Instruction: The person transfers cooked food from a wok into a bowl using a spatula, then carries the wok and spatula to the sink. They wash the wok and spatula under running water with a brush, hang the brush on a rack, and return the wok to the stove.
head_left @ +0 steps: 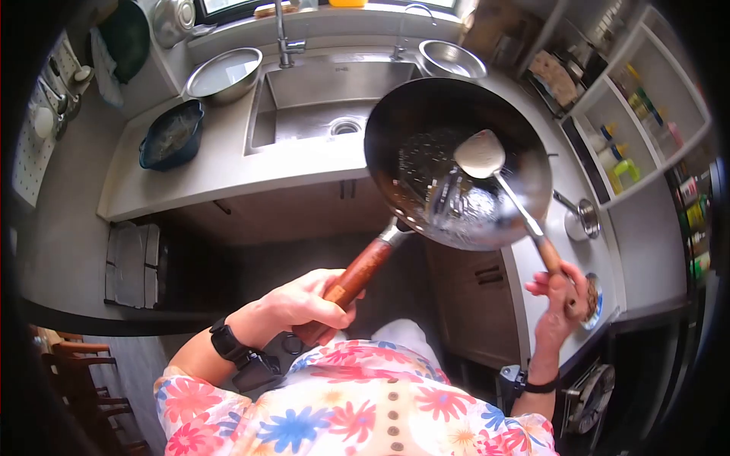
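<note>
The head view shows a pale counter (pixel 217 152) curving around a steel sink (pixel 304 121). The wok (pixel 426 121) is held up at the sink's right side, its bowl across the counter's front edge. It is round, wide and dark, the inside glossy and wet-looking, speckled with small bright spots and streaked with glare low down; a metal collar joins it to a reddish-brown wooden handle. The left hand (pixel 312 302) has its fingers wrapped firmly around that handle. A metal bowl (pixel 226 76) and a dark blue-green basin (pixel 173 140) sit left of the sink, and a second bowl (pixel 454 61) stands to the right. The spatula (pixel 480 156) has a pale, shiny metal head over the wok's inside and a wooden grip; whether it touches the wok, I cannot tell. The right hand (pixel 564 304) grasps the end of that grip between its fingers.
</note>
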`<state>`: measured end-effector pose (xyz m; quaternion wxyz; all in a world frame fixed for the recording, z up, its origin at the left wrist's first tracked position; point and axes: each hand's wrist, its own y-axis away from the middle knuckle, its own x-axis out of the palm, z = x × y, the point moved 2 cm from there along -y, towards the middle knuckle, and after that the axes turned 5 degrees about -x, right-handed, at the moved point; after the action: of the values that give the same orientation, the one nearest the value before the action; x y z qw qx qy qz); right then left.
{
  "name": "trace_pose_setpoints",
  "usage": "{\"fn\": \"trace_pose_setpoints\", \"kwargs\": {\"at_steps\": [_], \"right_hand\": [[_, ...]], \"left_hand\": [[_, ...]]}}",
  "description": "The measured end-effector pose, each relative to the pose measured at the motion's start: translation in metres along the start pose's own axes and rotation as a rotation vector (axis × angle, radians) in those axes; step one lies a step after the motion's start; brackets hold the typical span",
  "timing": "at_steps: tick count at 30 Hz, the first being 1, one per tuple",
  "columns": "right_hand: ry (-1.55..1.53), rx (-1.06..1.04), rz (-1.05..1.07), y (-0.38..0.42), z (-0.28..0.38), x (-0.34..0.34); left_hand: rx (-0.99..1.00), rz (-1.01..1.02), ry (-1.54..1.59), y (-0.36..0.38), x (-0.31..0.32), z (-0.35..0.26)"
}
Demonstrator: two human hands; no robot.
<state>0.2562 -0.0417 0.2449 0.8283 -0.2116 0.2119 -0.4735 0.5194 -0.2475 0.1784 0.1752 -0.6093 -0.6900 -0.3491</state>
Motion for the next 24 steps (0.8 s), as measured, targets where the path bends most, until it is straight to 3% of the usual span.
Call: {"fn": "trace_pose_setpoints", "kwargs": {"at_steps": [2, 6, 8, 10, 13, 14, 16, 19, 20, 24], "right_hand": [[-0.091, 0.118, 0.166, -0.024, -0.011, 0.048], [-0.212, 0.111, 0.499, -0.063, -0.04, 0.136], [-0.04, -0.128, 0.738, -0.081, -0.053, 0.185], [-0.025, -0.237, 0.918, -0.097, -0.06, 0.228], [-0.127, -0.144, 1.231, -0.123, -0.085, 0.27], [-0.095, -0.29, 1.324, -0.141, -0.082, 0.287], [-0.126, -0.1, 1.507, -0.178, -0.083, 0.314], [-0.065, -0.435, 1.451, -0.253, -0.1, 0.375], [-0.012, -0.416, 1.472, -0.279, -0.105, 0.397], [0.295, -0.776, 1.375, -0.355, -0.152, 0.524]], "left_hand": [[0.028, -0.07, 0.032, 0.008, -0.023, -0.017], [0.069, -0.254, 0.077, 0.012, -0.058, -0.045], [0.083, -0.294, 0.096, 0.012, -0.085, -0.06], [0.139, -0.325, 0.165, 0.009, -0.107, -0.073], [0.152, -0.401, 0.2, -0.001, -0.124, -0.091], [0.148, -0.428, 0.209, -0.003, -0.134, -0.101], [0.131, -0.463, 0.224, -0.004, -0.151, -0.113], [0.12, -0.501, 0.28, -0.007, -0.172, -0.121], [0.104, -0.51, 0.301, -0.008, -0.174, -0.119], [0.094, -0.528, 0.373, -0.009, -0.192, -0.12]]}}
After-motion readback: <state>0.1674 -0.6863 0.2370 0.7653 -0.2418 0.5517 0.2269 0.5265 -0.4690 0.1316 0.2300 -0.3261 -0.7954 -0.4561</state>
